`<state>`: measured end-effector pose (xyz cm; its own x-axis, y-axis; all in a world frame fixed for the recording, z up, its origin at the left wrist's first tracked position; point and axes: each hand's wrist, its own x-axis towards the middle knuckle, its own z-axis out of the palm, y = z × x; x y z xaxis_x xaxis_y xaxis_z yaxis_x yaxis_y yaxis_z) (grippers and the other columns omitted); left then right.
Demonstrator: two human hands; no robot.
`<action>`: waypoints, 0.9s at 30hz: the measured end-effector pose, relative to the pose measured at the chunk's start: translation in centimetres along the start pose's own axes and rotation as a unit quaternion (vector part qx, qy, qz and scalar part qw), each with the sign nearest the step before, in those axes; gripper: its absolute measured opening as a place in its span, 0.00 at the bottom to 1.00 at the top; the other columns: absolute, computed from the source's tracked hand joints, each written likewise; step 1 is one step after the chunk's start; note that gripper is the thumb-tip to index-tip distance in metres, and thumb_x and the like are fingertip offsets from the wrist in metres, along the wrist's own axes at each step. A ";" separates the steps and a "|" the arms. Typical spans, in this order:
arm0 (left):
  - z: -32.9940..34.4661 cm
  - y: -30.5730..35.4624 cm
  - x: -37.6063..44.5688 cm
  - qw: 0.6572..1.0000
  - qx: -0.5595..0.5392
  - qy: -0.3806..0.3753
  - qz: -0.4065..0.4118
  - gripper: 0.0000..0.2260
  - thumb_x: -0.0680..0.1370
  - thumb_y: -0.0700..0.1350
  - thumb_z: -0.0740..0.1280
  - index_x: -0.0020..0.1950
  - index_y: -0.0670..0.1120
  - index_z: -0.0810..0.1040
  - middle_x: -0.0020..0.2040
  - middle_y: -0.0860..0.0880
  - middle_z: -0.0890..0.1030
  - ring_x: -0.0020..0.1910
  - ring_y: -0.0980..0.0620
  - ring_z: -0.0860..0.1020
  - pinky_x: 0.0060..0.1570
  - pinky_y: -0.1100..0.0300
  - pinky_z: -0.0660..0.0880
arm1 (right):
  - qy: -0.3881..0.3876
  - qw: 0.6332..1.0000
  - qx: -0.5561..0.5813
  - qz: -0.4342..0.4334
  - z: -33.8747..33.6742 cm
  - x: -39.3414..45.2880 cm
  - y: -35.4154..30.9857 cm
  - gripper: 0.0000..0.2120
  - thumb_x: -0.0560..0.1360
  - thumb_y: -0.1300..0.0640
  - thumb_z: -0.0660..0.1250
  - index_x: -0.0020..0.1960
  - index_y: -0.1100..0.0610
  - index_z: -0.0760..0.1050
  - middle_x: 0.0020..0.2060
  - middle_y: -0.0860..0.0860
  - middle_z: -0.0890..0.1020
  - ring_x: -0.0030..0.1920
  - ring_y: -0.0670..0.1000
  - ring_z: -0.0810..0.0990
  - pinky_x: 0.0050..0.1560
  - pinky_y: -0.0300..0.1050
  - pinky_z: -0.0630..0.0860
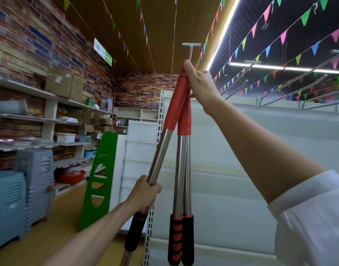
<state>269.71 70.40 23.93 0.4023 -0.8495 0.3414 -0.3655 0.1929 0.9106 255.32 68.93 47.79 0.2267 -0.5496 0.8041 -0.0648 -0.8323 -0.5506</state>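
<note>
Three steel poles with red top sleeves and black-and-red foam grips hang from a white hook (191,47) that sticks out from a white shelf unit. My right hand (200,87) grips the red tops (179,104) just under the hook's T-shaped end. My left hand (145,192) is curled round the bare steel of the left pole (161,152), which is swung out to the left, away from the other two poles (183,173). Those two hang side by side, their foam grips (181,239) near the bottom of the view.
A white shelf back panel (241,143) fills the right, with long bare metal hooks (291,81) jutting from its top. Left are wall shelves with cartons (64,83), stacked grey and blue plastic stools (20,192) and a green display end panel (99,179). Bunting hangs overhead.
</note>
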 end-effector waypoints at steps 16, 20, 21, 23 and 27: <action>0.1 0.4 -0.2 1.000 -0.014 -0.017 -0.010 0.10 0.72 0.34 0.60 0.35 0.45 0.63 0.19 0.51 0.63 0.17 0.54 0.59 0.20 0.64 0.60 | 0.042 0.997 -0.010 -0.060 0.0 0.7 0.0 0.16 0.80 0.44 0.54 0.45 0.56 0.68 0.45 0.51 0.73 0.46 0.50 0.71 0.46 0.42 0.64; 0.1 0.5 -0.3 1.000 -0.010 -0.023 -0.003 0.13 0.71 0.33 0.59 0.30 0.46 0.61 0.20 0.50 0.60 0.17 0.53 0.57 0.21 0.65 0.58 | 0.050 0.996 -0.035 -0.073 0.1 1.1 -0.2 0.17 0.81 0.46 0.53 0.35 0.52 0.63 0.40 0.50 0.70 0.44 0.50 0.69 0.47 0.41 0.63; 0.1 0.5 -0.4 1.000 -0.009 -0.026 -0.001 0.14 0.72 0.33 0.58 0.29 0.46 0.61 0.20 0.50 0.60 0.17 0.53 0.57 0.21 0.65 0.58 | 0.054 0.995 -0.041 -0.079 0.3 1.1 -0.2 0.17 0.81 0.46 0.53 0.36 0.53 0.63 0.42 0.51 0.70 0.44 0.50 0.68 0.46 0.41 0.63; 0.0 0.5 -0.5 1.000 -0.008 -0.027 -0.002 0.15 0.72 0.33 0.59 0.29 0.46 0.61 0.19 0.50 0.61 0.16 0.53 0.57 0.20 0.66 0.58 | 0.059 0.993 -0.049 -0.091 0.4 1.2 -0.1 0.17 0.81 0.47 0.52 0.39 0.56 0.64 0.44 0.53 0.70 0.45 0.50 0.68 0.46 0.42 0.62; -0.5 0.6 -0.5 1.000 0.003 -0.023 -0.005 0.13 0.72 0.34 0.60 0.30 0.45 0.63 0.19 0.50 0.62 0.16 0.53 0.60 0.20 0.65 0.61 | 0.033 0.998 -0.013 -0.057 -0.1 1.2 -0.4 0.15 0.80 0.47 0.55 0.37 0.53 0.65 0.42 0.52 0.72 0.43 0.50 0.69 0.46 0.43 0.65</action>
<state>269.74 71.15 24.44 0.3663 -0.8733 0.3212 -0.3669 0.1817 0.9123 255.56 68.61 48.96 0.1702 -0.4544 0.8744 -0.0679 -0.8906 -0.4496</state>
